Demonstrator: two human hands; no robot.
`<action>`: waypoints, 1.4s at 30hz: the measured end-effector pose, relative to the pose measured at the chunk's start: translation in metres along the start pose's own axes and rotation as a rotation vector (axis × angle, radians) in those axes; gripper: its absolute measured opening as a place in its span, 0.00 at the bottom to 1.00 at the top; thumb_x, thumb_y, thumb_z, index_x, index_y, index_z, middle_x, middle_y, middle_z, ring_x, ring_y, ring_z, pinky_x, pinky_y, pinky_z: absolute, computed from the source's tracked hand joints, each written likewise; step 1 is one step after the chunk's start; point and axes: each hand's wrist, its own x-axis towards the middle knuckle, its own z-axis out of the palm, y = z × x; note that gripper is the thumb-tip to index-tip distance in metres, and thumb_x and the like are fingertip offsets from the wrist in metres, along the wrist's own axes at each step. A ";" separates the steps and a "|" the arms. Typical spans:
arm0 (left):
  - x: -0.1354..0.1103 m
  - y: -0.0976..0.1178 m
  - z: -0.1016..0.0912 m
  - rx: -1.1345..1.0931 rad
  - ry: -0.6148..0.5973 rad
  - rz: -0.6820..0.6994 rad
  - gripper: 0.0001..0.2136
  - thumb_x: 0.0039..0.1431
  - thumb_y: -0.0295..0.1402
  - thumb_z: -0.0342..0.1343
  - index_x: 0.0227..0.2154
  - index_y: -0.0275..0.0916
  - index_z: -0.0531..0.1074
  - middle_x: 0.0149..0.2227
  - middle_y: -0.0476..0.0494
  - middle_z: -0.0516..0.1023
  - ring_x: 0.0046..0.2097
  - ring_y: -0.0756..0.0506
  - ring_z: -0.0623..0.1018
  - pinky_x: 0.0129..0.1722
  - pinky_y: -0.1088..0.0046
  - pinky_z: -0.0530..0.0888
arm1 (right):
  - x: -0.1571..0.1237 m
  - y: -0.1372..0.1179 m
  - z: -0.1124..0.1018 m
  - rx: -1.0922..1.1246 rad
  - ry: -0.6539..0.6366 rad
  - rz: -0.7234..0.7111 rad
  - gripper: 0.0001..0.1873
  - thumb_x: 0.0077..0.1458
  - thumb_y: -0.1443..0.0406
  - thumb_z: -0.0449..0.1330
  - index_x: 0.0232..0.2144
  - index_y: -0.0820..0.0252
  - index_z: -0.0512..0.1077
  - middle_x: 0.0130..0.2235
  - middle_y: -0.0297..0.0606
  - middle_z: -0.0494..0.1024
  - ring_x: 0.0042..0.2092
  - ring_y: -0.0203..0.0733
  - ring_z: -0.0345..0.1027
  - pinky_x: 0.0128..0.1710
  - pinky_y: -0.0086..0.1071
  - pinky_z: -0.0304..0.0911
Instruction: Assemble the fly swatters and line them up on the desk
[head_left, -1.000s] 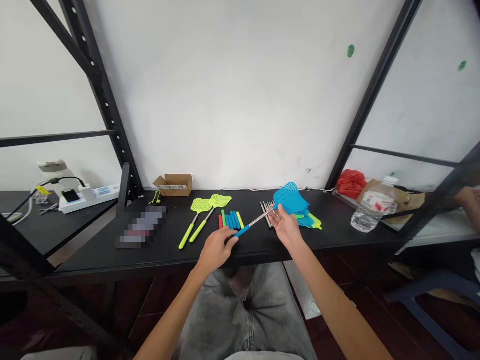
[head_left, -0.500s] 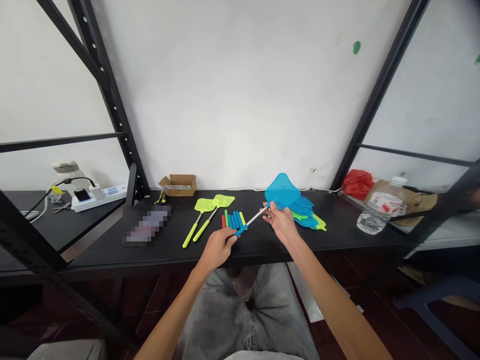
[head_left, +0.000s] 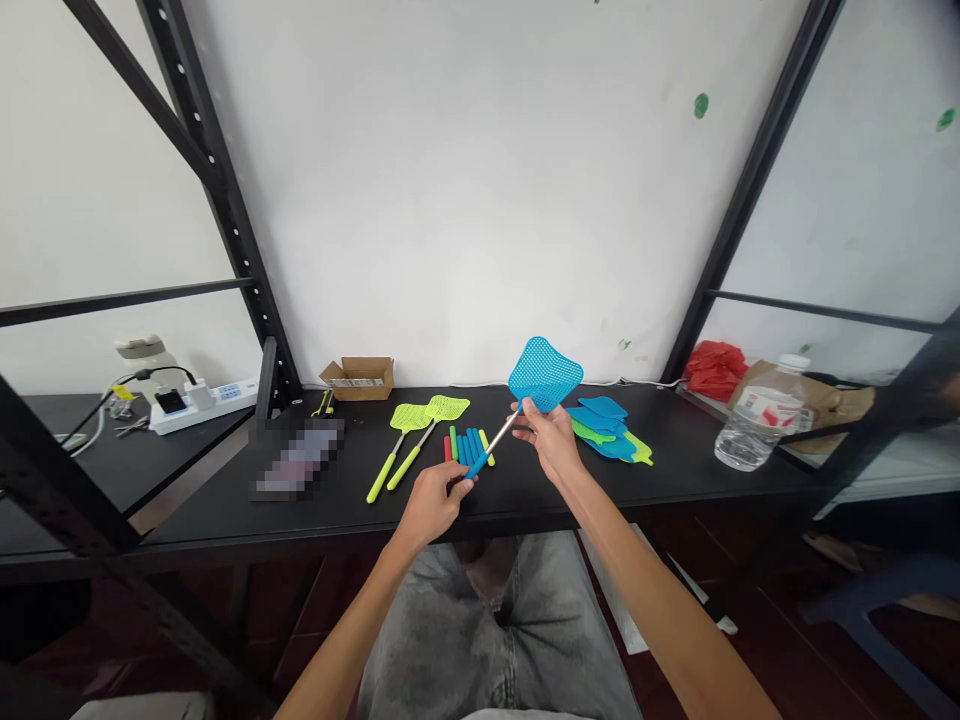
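Observation:
A blue fly swatter point(head_left: 546, 374) with a metal rod is held at a slant over the table, its mesh head up and to the right. My left hand point(head_left: 433, 500) is closed on its blue grip at the lower end. Where the rod meets the head, my right hand point(head_left: 549, 437) pinches it between thumb and fingers. Behind my left hand lies a row of short coloured handles point(head_left: 469, 444) in red, green, blue and yellow. Two yellow-green fly swatters point(head_left: 405, 466) rest to the left. Beyond my right hand are several loose blue and green swatter heads point(head_left: 611, 440).
On the black table point(head_left: 675, 480) stand an open cardboard box point(head_left: 361, 378) at the back and a blurred flat object point(head_left: 300, 460) at left. A water bottle point(head_left: 757, 415) and a red bag point(head_left: 715, 369) are at right. A power strip point(head_left: 206, 405) lies far left.
The swatter's head has moved left and tilted more upright, with my right hand following it. My left hand keeps its hold on the grip. The view has shifted slightly.

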 end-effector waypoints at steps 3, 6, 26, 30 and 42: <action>0.000 0.001 0.000 0.029 -0.004 -0.004 0.09 0.60 0.31 0.51 0.34 0.40 0.77 0.36 0.45 0.80 0.38 0.44 0.77 0.37 0.71 0.67 | 0.000 0.003 -0.001 -0.007 0.010 -0.001 0.18 0.48 0.53 0.68 0.35 0.57 0.73 0.38 0.40 0.81 0.33 0.41 0.76 0.25 0.28 0.70; 0.001 0.001 0.001 0.061 0.000 -0.006 0.09 0.60 0.31 0.52 0.33 0.40 0.77 0.35 0.45 0.80 0.36 0.44 0.76 0.35 0.72 0.66 | -0.001 0.003 -0.001 -0.022 0.023 0.001 0.18 0.48 0.53 0.68 0.36 0.58 0.73 0.37 0.40 0.81 0.33 0.41 0.76 0.24 0.28 0.69; 0.003 0.004 0.005 -0.039 0.019 -0.051 0.20 0.66 0.47 0.43 0.35 0.38 0.73 0.22 0.52 0.67 0.26 0.49 0.68 0.27 0.76 0.62 | -0.019 0.036 -0.003 -0.259 -0.266 0.163 0.19 0.49 0.52 0.66 0.38 0.58 0.72 0.35 0.40 0.82 0.31 0.38 0.76 0.23 0.24 0.65; 0.002 0.003 0.007 -0.081 0.046 -0.066 0.19 0.66 0.44 0.45 0.54 0.40 0.67 0.25 0.52 0.69 0.27 0.49 0.70 0.28 0.76 0.63 | -0.011 0.016 -0.042 -0.421 -0.185 0.089 0.16 0.51 0.54 0.64 0.36 0.59 0.74 0.34 0.41 0.82 0.29 0.37 0.74 0.22 0.24 0.64; -0.002 -0.018 -0.049 0.554 0.230 -0.318 0.23 0.62 0.29 0.44 0.59 0.42 0.65 0.45 0.37 0.77 0.43 0.38 0.76 0.35 0.69 0.68 | 0.000 0.007 -0.136 -1.118 0.119 -0.201 0.12 0.55 0.58 0.55 0.32 0.58 0.75 0.33 0.40 0.81 0.32 0.44 0.73 0.34 0.34 0.62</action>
